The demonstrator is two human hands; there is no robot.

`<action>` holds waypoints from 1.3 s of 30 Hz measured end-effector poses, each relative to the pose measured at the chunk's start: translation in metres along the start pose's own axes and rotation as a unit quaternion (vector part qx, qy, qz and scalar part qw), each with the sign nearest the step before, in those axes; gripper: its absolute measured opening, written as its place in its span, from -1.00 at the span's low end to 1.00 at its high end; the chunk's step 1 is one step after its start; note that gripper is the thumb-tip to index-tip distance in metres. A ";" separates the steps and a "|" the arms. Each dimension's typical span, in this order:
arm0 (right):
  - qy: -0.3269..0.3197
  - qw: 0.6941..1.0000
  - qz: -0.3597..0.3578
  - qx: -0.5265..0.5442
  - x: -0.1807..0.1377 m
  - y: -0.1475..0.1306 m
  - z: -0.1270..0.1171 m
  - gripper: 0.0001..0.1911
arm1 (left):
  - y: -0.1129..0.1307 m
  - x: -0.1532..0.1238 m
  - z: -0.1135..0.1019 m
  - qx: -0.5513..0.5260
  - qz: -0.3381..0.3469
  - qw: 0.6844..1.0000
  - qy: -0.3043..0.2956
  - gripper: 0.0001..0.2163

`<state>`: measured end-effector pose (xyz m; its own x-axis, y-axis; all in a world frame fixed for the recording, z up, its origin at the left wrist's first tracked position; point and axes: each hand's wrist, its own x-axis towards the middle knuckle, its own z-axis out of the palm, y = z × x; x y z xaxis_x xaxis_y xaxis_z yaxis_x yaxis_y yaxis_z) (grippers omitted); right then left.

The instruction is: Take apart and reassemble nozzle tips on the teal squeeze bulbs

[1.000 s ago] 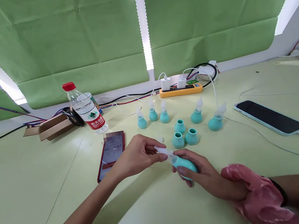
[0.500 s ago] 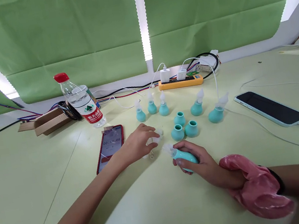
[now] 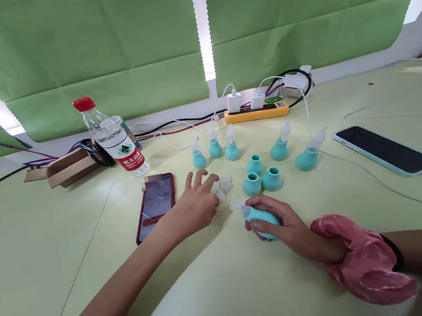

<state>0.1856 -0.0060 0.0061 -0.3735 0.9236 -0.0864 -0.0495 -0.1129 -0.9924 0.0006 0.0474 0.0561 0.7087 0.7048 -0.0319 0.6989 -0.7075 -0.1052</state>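
Note:
My right hand (image 3: 277, 225) is wrapped round a teal squeeze bulb (image 3: 264, 220), which is tilted and has a clear nozzle (image 3: 239, 208) at its mouth pointing left. My left hand (image 3: 197, 206) hovers low over a small heap of clear plastic pieces (image 3: 225, 182), fingers spread; its thumb is mostly hidden. A little ring-like piece (image 3: 215, 219) lies beneath that hand. Beyond my right hand stand three teal bulbs (image 3: 251, 184) with bare mouths. Several teal bulbs fitted with clear nozzles (image 3: 231, 149) stand farther back and to the right.
A phone in a red case (image 3: 157, 205) showing a timer lies beside my left forearm. Behind it are a water bottle (image 3: 124, 151) and a cardboard box (image 3: 71, 168). An orange power strip (image 3: 256, 113) with chargers sits at the back; a charging phone (image 3: 385, 149) lies right.
My left hand has shifted slightly over the clear pieces, its fingers spreading and lifting. The right hand keeps the bulb in nearly the same place. The view has tilted a little.

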 end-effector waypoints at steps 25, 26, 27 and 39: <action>0.000 1.000 0.006 0.002 0.000 0.002 -0.001 -0.71 | 0.009 0.000 0.011 0.105 0.022 0.994 0.018 -0.86; 0.002 1.000 0.007 0.002 0.000 0.001 -0.001 -0.71 | 0.008 -0.001 0.011 0.095 0.019 0.995 0.022 -0.87; 0.004 1.000 0.008 0.001 0.000 0.001 -0.001 -0.70 | 0.007 -0.002 0.010 0.085 0.017 0.996 0.026 -0.87; 0.001 1.000 0.009 0.007 -0.001 0.000 -0.002 -0.68 | 0.001 -0.047 -0.051 -0.090 -0.006 0.995 0.042 -0.83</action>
<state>0.1875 -0.0066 0.0065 -0.3735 0.9218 -0.1038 -0.0557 -0.1340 -0.9894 -0.0270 0.0115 0.1083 0.7000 0.7122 0.0530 0.7083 -0.7018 0.0758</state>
